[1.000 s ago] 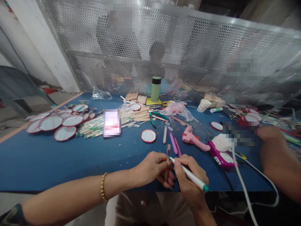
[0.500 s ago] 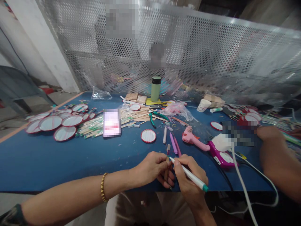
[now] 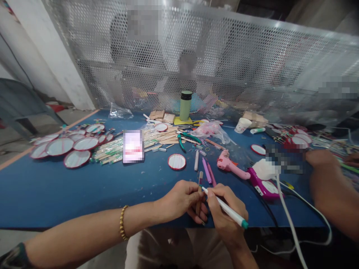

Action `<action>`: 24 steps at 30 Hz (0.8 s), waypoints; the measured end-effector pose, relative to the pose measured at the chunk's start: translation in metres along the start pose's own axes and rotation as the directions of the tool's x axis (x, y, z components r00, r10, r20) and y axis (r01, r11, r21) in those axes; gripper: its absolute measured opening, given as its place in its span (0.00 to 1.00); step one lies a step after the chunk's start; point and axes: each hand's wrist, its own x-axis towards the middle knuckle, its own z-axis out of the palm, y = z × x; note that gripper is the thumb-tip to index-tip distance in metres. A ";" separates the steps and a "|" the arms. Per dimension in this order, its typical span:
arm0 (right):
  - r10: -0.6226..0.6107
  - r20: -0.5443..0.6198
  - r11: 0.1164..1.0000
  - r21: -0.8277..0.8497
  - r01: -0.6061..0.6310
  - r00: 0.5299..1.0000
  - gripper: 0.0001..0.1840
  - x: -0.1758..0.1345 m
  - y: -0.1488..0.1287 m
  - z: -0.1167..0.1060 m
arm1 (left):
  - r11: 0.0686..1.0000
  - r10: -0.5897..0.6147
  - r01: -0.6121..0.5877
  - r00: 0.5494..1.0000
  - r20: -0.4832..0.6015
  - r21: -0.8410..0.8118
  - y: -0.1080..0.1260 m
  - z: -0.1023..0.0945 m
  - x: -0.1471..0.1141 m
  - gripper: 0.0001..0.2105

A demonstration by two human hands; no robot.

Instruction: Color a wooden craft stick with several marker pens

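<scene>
Near the table's front edge, my left hand point(image 3: 183, 200) pinches a thin wooden stick point(image 3: 198, 206) upright, its far end showing past my fingertips. My right hand point(image 3: 228, 209) is closed round a white marker point(image 3: 232, 213) with a green end. The marker's tip meets the stick close to my left fingers, and whether it touches is hard to see. Just beyond my hands lie a purple marker point(image 3: 206, 170), a pink marker point(image 3: 212, 175) and a grey-white marker point(image 3: 196, 160). A round red-rimmed disc point(image 3: 177, 161) lies a little further left.
Red-rimmed discs point(image 3: 60, 146) are heaped at left beside wooden sticks point(image 3: 109, 154) and a phone point(image 3: 134, 147). A pink glue gun point(image 3: 232, 166), purple box point(image 3: 260, 185) and white cable point(image 3: 288, 220) lie right, near another person's arm point(image 3: 325, 186). A green bottle point(image 3: 185, 106) stands behind.
My hands, the stick and the marker hold almost the same place. At the far right, another hand's fingers now show beyond the other person's arm.
</scene>
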 end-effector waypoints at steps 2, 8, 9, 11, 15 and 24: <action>0.014 -0.008 1.000 -0.004 -0.014 1.000 0.06 -0.001 -0.001 0.001 | 1.000 0.001 -0.001 1.000 0.005 -0.007 0.000 0.000 0.000 0.26; 0.064 -0.042 0.998 -0.012 -0.065 0.997 0.10 -0.003 -0.003 0.002 | 1.000 -0.007 0.007 1.000 0.011 -0.024 0.000 -0.001 0.000 0.27; 0.063 -0.034 0.998 -0.016 -0.063 0.997 0.10 -0.003 -0.003 0.002 | 1.000 -0.007 0.007 1.000 0.012 -0.025 0.000 -0.002 0.000 0.27; 0.061 -0.025 0.998 -0.025 -0.062 0.998 0.10 -0.004 -0.003 0.002 | 1.000 -0.007 0.007 1.000 0.014 -0.023 0.000 -0.001 0.000 0.27; 0.050 -0.019 0.998 -0.028 -0.050 0.999 0.09 -0.004 -0.002 0.001 | 1.000 -0.011 0.011 1.000 0.011 -0.012 0.000 0.000 0.001 0.27; 0.035 -0.025 0.999 -0.025 -0.035 0.999 0.09 -0.003 -0.002 0.002 | 0.999 -0.006 0.007 1.000 0.009 -0.038 0.000 -0.001 0.000 0.26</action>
